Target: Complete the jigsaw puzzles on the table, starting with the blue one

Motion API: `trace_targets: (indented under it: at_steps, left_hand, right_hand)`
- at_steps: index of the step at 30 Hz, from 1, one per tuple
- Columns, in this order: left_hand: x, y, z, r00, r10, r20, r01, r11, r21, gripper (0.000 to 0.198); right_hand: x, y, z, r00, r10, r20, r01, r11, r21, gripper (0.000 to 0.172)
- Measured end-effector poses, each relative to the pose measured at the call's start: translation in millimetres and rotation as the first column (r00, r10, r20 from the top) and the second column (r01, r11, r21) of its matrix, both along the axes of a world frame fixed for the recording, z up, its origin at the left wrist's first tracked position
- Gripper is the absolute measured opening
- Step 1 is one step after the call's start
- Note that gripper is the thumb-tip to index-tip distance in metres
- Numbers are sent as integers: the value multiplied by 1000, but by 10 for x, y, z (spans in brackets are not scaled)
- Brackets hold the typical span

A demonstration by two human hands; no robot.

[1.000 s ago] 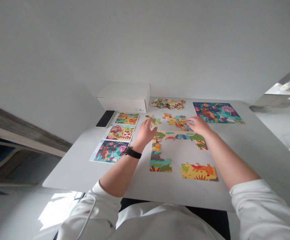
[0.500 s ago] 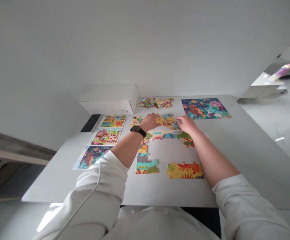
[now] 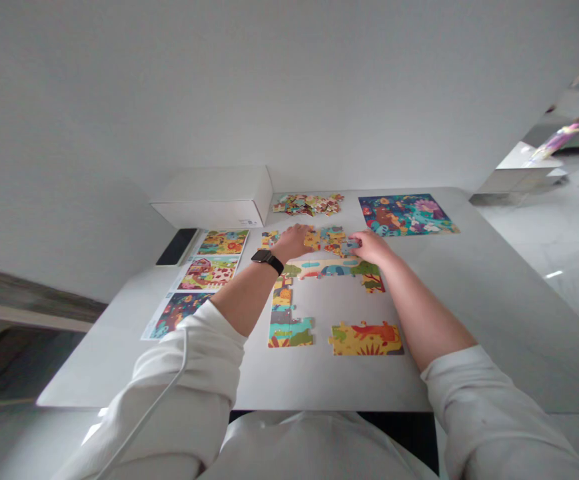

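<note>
My left hand [image 3: 293,241], with a black watch on its wrist, lies over loose puzzle pieces [image 3: 333,237] in the middle of the white table [image 3: 469,300]; its fingers curl down onto them. Just right of the same cluster, my right hand [image 3: 372,246] has its fingertips pinched on one small piece. Below both hands lies a partly joined puzzle frame [image 3: 334,269] with a left column [image 3: 283,313]. A separate joined yellow and orange section [image 3: 366,338] lies nearer to me.
A white box [image 3: 219,197] stands at the back left, with a black phone [image 3: 176,246] beside it. Three picture cards [image 3: 208,273] lie in a column at the left. A pile of pieces [image 3: 308,204] and a finished blue puzzle [image 3: 406,214] lie at the back.
My left hand has moved right from beside the cards onto the loose pieces. My right hand has stayed at the cluster. The view has shifted slightly.
</note>
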State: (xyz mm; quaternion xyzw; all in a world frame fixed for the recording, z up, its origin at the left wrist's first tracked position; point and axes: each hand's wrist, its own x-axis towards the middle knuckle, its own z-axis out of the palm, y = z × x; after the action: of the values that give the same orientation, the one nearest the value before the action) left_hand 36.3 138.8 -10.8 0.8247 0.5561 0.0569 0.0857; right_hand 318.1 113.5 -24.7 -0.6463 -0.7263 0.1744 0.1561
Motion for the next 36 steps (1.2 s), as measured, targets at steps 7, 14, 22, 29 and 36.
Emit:
trace_targets:
  at_steps: [7, 14, 22, 29, 36]
  left_hand:
    - [-261, -22, 112, 991, 70, -117, -75, 996, -39, 69]
    - [-238, 0, 136, 994, 53, -99, -53, 999, 2, 70]
    - [77, 238, -4, 999, -47, 7, 47, 998, 45, 56]
    - [273, 423, -51, 981, -192, 37, 193, 981, -9, 63]
    - [191, 502, -9, 973, -231, 14, 230, 973, 25, 73]
  right_hand:
    - [165, 79, -3, 742, -130, -658, 39, 988, -151, 16]
    - [175, 77, 12, 558, -242, -794, 114, 970, -215, 21]
    - [162, 97, -29, 637, -266, -723, 203, 963, -176, 21]
    - [168, 117, -59, 819, -279, -502, 297, 954, -46, 17]
    - [138, 57, -105, 958, -252, -136, 278, 931, 236, 24]
